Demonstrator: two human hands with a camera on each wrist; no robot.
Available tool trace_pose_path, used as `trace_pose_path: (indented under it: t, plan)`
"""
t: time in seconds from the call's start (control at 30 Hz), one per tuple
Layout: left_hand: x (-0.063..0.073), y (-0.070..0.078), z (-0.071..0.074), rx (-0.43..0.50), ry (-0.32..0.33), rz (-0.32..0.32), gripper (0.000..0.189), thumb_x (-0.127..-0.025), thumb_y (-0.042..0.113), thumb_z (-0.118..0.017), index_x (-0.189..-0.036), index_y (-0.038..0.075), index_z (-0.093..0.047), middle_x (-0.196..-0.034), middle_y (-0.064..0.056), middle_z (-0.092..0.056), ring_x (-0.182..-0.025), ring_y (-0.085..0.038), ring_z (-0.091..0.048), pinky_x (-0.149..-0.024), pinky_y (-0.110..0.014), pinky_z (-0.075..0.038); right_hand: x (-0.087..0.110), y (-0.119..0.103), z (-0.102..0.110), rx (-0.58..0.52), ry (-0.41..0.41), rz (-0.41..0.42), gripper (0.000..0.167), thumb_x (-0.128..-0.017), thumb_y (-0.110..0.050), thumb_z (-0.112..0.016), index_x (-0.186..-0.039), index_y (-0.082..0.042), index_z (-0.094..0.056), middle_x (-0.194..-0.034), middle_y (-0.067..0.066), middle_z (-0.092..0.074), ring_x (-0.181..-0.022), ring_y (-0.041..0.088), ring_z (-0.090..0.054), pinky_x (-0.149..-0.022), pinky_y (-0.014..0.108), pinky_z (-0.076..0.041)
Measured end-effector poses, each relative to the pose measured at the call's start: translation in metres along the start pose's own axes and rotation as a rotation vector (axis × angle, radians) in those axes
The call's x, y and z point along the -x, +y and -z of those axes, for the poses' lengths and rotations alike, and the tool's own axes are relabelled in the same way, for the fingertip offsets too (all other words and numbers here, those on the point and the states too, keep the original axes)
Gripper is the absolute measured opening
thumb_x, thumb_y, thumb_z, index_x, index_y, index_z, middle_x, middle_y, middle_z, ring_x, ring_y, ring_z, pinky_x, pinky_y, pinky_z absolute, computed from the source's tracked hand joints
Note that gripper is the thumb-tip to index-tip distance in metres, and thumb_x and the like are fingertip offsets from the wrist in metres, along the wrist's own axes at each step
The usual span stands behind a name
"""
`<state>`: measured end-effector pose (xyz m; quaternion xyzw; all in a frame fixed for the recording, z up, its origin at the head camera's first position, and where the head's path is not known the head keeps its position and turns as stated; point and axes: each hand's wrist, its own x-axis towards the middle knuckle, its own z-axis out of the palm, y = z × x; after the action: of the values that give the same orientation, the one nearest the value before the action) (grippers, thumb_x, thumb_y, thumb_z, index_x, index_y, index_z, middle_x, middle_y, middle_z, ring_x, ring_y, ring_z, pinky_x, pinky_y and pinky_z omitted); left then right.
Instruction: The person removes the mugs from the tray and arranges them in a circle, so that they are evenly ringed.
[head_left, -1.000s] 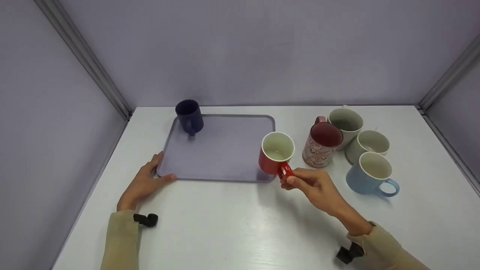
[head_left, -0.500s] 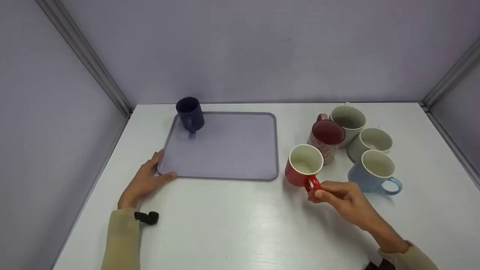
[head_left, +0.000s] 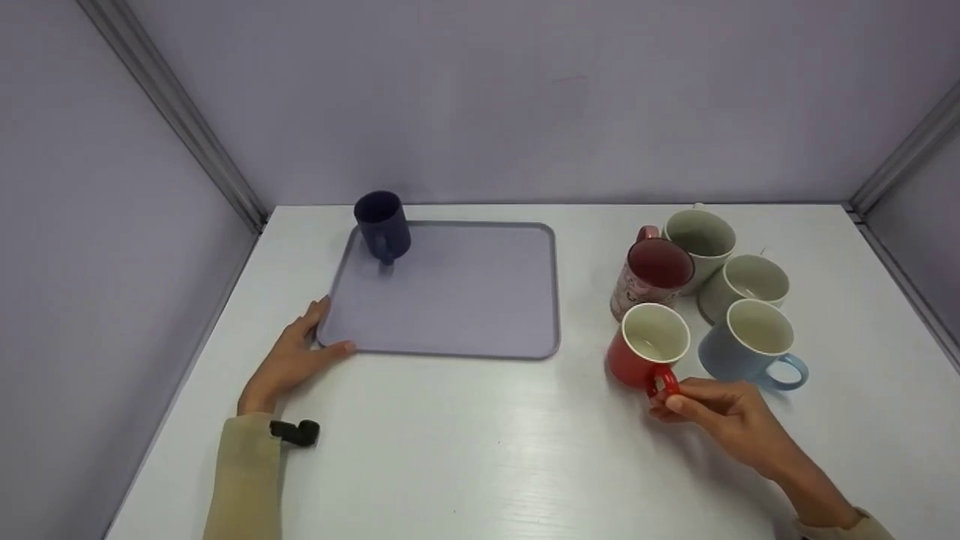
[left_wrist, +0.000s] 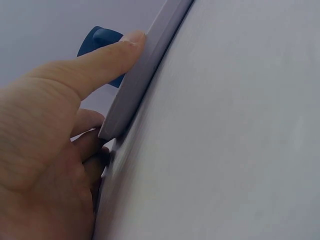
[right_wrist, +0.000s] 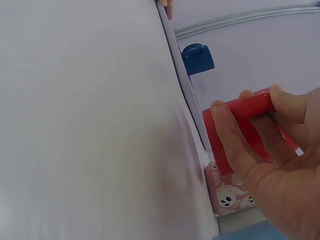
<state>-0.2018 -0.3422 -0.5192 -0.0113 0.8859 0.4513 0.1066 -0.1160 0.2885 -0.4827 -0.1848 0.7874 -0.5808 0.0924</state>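
Note:
In the head view my right hand (head_left: 724, 420) pinches the handle of a red mug (head_left: 634, 364) with a pale inside. The mug is upright, in front of a pink patterned mug (head_left: 630, 292) and left of a light blue mug (head_left: 731, 356). The right wrist view has thumb and fingers around the red handle (right_wrist: 252, 105). My left hand (head_left: 289, 367) touches the front left corner of a grey-purple tray (head_left: 450, 300). Its thumb lies on the front rim and its fingers reach along the left side. A dark blue mug (head_left: 386, 229) stands at the tray's back left corner.
Behind the light blue mug stand a cream mug (head_left: 716, 296) and a pale mug (head_left: 697, 262), close to the pink one. Everything sits on a white table (head_left: 480, 442). Pale panels (head_left: 480, 97) enclose it at the back and sides.
My right hand has carried the red mug from over the tray's front right corner rightward and toward me, to the front of the other mugs. The left hand has stayed at the tray corner.

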Motion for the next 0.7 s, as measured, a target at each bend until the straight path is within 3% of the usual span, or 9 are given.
trace_pose_path:
  t: [0.23,0.7]
  plan:
    - [0.000,0.000,-0.001,-0.011,0.009,-0.005,0.113,-0.089,0.062,-0.081,-0.173,0.023,-0.016,-0.181,-0.012,-0.002,-0.167,-0.037,0.002,-0.135,-0.061,-0.003,0.007,0.001,0.009,0.043,0.026,-0.073,0.027,-0.106,-0.007,-0.066,-0.127,0.006,-0.075,-0.115,0.016,-0.081,-0.102,0.013,-0.080,-0.090,0.022,-0.062]
    - [0.002,0.003,-0.001,-0.011,0.007,0.006,0.111,-0.090,0.061,-0.081,-0.173,0.025,-0.016,-0.181,-0.011,-0.001,-0.167,-0.036,0.003,-0.134,-0.061,-0.003,0.014,0.011,0.022,0.076,0.077,-0.071,0.029,-0.104,-0.003,-0.067,-0.130,0.010,-0.072,-0.111,0.010,-0.083,-0.098,0.011,-0.081,-0.090,0.018,-0.061]
